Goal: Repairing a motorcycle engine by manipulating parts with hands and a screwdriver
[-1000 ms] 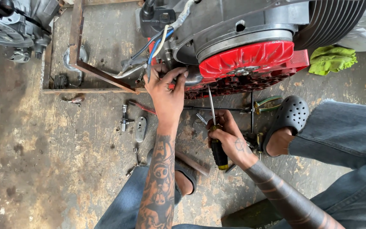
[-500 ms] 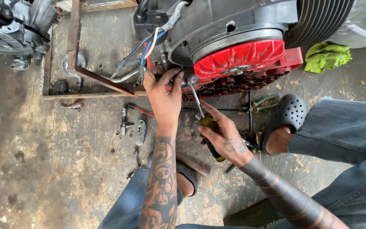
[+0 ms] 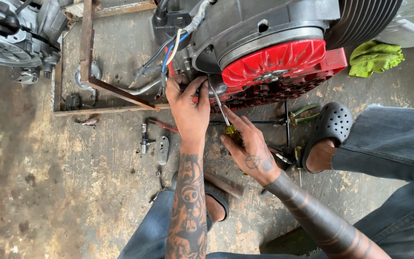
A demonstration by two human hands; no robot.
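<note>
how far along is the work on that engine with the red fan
Done: small metal parts and hand tools lie loose on the floor. In hand: the right hand drives a screwdriver into the engine beside the red fan while the left hand steadies that spot. Left: cannot be judged.

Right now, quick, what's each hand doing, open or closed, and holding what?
Left hand: fingers curled against the grey engine casing beside the red finned fan cover; what it grips cannot be told.
Right hand: closed on the yellow-handled screwdriver.
</note>
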